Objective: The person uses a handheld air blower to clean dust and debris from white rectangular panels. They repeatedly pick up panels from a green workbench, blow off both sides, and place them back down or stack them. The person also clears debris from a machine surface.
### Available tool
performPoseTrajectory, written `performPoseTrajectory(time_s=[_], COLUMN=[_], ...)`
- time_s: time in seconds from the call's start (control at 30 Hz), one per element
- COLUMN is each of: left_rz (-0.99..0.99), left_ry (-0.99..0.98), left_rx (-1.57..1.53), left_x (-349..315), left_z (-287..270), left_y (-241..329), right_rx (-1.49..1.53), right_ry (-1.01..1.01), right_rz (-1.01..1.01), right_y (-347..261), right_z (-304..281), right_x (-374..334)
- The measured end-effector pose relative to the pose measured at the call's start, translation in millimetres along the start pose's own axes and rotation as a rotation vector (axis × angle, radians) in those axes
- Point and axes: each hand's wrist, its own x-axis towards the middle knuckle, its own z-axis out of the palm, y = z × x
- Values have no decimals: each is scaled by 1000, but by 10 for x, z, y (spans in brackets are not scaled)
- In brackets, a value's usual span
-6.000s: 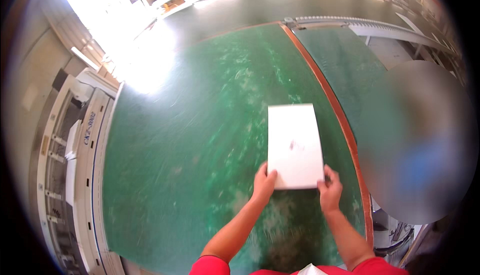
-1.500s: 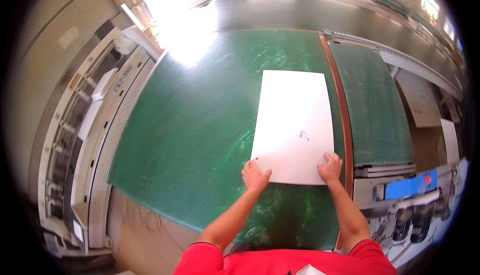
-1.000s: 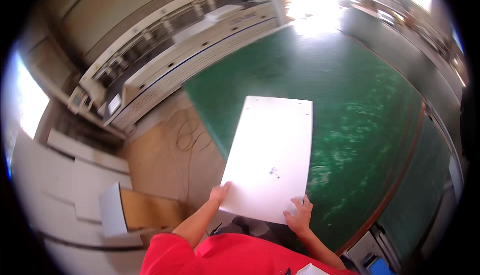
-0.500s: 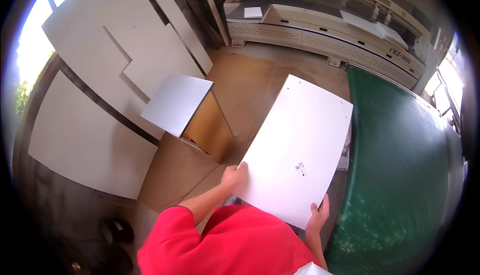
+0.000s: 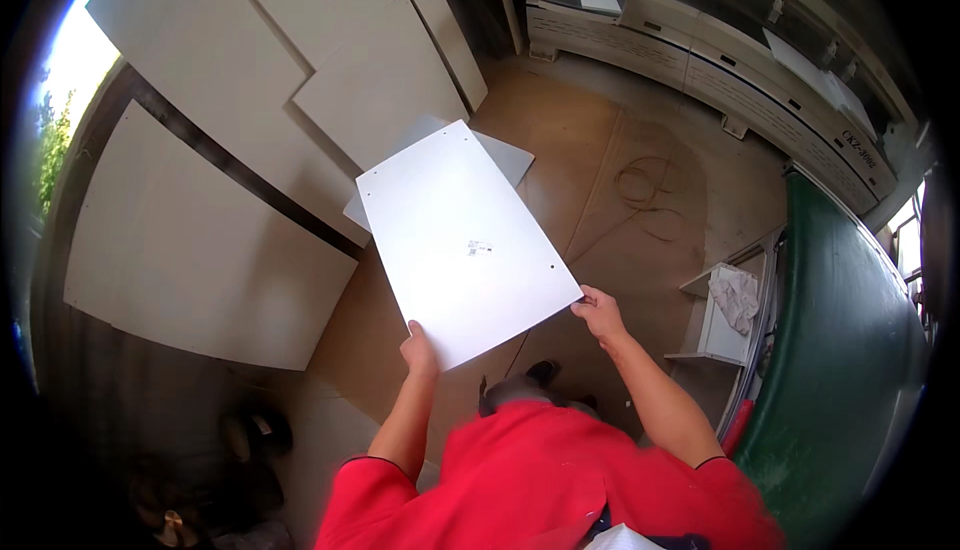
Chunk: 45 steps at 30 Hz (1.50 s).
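Note:
A white rectangular panel (image 5: 460,210) with small drilled holes near its corners and a small printed label is held out in front of me, above the floor. My left hand (image 5: 419,348) grips its near left corner, thumb on top. At the near right corner my right hand (image 5: 598,315) is closed on the edge. The fingers under the panel are hidden on both sides. Beyond and partly beneath the panel's far end shows a grey-white board top (image 5: 505,160), mostly covered by it.
Large white boards (image 5: 200,250) lean against the wall at left. A long machine (image 5: 640,50) stands at the back right. To the right is a green-covered table (image 5: 840,350), with a white shelf (image 5: 722,335) holding a crumpled cloth (image 5: 735,298) beside it. Brown sheeting (image 5: 560,120) covers the floor.
The panel has swung left, away from the green table, and now overlaps the grey-white board top. Both hands moved with it and keep their hold. My view has turned too.

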Motion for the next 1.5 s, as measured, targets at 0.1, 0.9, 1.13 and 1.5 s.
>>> performPoseTrajectory(time_s=[0.1,0.9,1.13,1.5], left_rz=[-120,1365,1184,1049], left_ry=[-28,-312,-911,-1254], left_rx=[-201,1128,1123,714], left_x=[322,795,211,-716], left_z=[97,4517,6195,12178], left_y=[71,2034,2215,4159], right_rx=[-97,-619,379,225], right_ry=[84,193,705,1067], right_rz=[96,976,396,392], right_y=[171,2666,644,-1037], right_z=[-13,-2961,-3912,-5738], right_x=[236,-886,1588,3960])
